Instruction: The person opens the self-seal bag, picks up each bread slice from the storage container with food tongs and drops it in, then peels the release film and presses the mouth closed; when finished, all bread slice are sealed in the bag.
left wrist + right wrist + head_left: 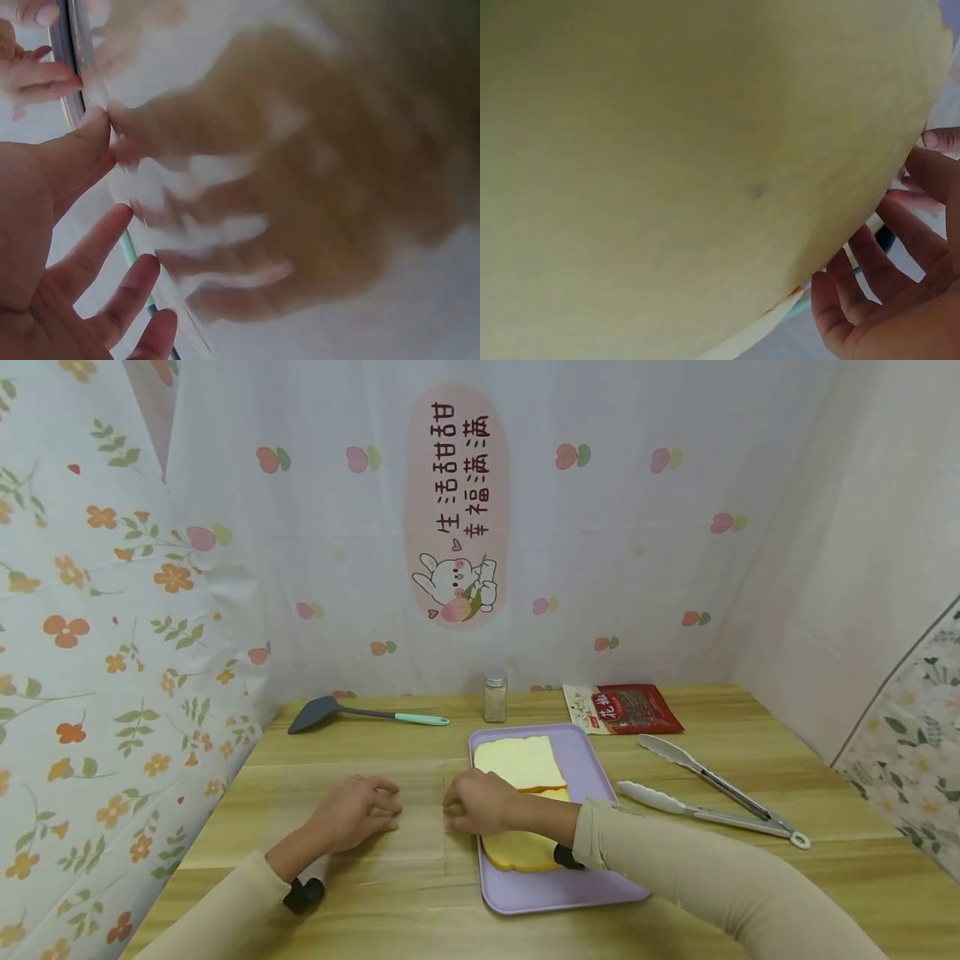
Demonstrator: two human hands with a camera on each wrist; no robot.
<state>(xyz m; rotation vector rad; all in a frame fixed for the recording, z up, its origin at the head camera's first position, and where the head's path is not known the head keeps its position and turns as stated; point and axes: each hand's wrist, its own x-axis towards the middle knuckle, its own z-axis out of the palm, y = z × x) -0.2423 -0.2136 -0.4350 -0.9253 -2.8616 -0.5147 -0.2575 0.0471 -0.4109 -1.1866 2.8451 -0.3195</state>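
Observation:
A clear, glossy flat sheet or board [420,852] lies on the wooden table. My left hand [352,814] touches it with the fingertips, fingers spread and loosely bent; the left wrist view has their reflection in its surface. At the right edge of the clear piece is my right hand [483,802], its fingers bent downward beside the tray's left rim. Beneath that forearm sits a purple tray [525,892] bearing an upper bread slice [521,760] and a lower bread slice [517,853]. Bread [667,165] fills most of the right wrist view, with my fingers [877,262] past its edge.
Along the back lie a spatula [360,712] with a mint handle end, a small glass jar [495,696] and a red-and-white spice packet [630,708]. Metal tongs [720,817] rest spread right of the tray. A patterned curtain [337,568] closes off the far side.

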